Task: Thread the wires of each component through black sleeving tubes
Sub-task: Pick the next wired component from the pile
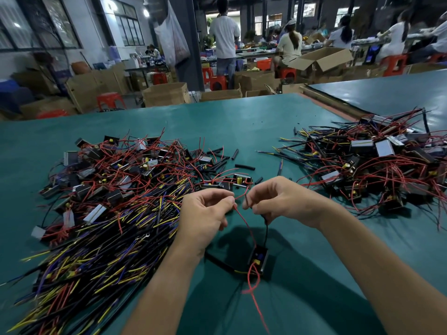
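A small black component [258,258] lies on the green table [242,126] below my hands, with red, black and yellow wires coming out of it. My left hand [205,213] pinches its red wire [244,222] near the tip. My right hand [280,199] pinches a short black sleeving tube [247,200], its end a little to the right of the wire tip. A thin black wire [266,232] hangs from under my right hand down to the component. Loose black tubes [244,166] lie further back on the table.
A big heap of components with red, yellow and blue wires [116,189] covers the table's left. A second heap [377,163] lies at the right. Beyond the table stand cardboard boxes [167,94], red stools and several people at other benches.
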Demonstrator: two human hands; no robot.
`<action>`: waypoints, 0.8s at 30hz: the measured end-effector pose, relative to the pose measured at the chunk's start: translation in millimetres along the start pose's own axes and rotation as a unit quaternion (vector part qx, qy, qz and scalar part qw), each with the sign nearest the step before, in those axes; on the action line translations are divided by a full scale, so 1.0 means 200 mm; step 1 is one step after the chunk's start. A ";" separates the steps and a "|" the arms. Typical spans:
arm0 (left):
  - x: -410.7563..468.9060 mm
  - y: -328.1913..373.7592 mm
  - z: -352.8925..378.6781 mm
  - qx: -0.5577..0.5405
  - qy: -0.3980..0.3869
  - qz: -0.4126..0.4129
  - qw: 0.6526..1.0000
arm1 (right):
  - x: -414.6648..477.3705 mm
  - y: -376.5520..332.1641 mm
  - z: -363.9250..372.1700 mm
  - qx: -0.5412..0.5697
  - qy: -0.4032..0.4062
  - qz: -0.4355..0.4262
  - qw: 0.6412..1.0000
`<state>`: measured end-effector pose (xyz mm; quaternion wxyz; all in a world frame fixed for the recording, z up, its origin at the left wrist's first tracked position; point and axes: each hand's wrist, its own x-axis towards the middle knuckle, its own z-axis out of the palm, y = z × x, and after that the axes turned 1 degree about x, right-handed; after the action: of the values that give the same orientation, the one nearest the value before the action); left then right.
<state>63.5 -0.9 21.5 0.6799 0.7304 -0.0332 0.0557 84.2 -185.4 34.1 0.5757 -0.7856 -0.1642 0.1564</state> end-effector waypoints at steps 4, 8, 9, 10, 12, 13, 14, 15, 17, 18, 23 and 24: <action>0.00 -0.01 0.00 0.014 0.010 0.022 1.000 | -0.02 -0.01 -0.01 -0.008 -0.015 0.010 1.000; 0.01 -0.02 0.01 0.041 0.023 0.039 0.998 | -0.04 -0.02 -0.04 -0.015 -0.061 0.003 0.998; 0.01 -0.01 0.01 0.035 0.019 0.036 0.999 | -0.04 -0.02 -0.05 -0.012 -0.064 0.000 0.998; 0.01 -0.01 0.01 0.024 0.012 0.032 0.999 | -0.04 -0.02 -0.05 -0.010 -0.061 -0.003 0.998; 0.00 0.00 0.00 0.011 -0.010 0.025 1.000 | -0.03 -0.01 -0.04 -0.016 -0.034 -0.006 0.999; 0.00 0.00 0.00 0.013 -0.020 0.026 0.999 | -0.02 0.00 -0.03 -0.023 -0.018 -0.006 1.000; 0.00 0.00 0.00 0.018 -0.026 0.028 0.999 | -0.02 0.01 -0.02 -0.029 -0.002 -0.007 1.000; -0.01 0.00 0.00 0.021 -0.028 0.029 0.999 | -0.01 0.01 -0.01 -0.031 0.010 -0.007 0.999; -0.01 0.00 0.00 0.022 -0.024 0.026 0.999 | -0.01 0.01 -0.01 -0.025 0.025 -0.007 0.999; -0.01 0.00 0.00 0.018 -0.020 0.024 0.999 | -0.01 0.01 -0.02 -0.024 0.029 -0.005 0.999; 0.00 0.00 0.01 0.006 -0.023 0.029 0.999 | 0.00 0.01 0.00 -0.046 0.069 -0.014 0.997; 0.00 0.00 0.01 0.004 -0.025 0.030 0.999 | 0.01 0.01 0.01 -0.053 0.083 -0.019 0.995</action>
<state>64.3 -2.7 21.6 0.6738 0.7331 -0.0719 0.0582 85.2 -184.3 30.9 0.5481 -0.8218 -0.1385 0.0712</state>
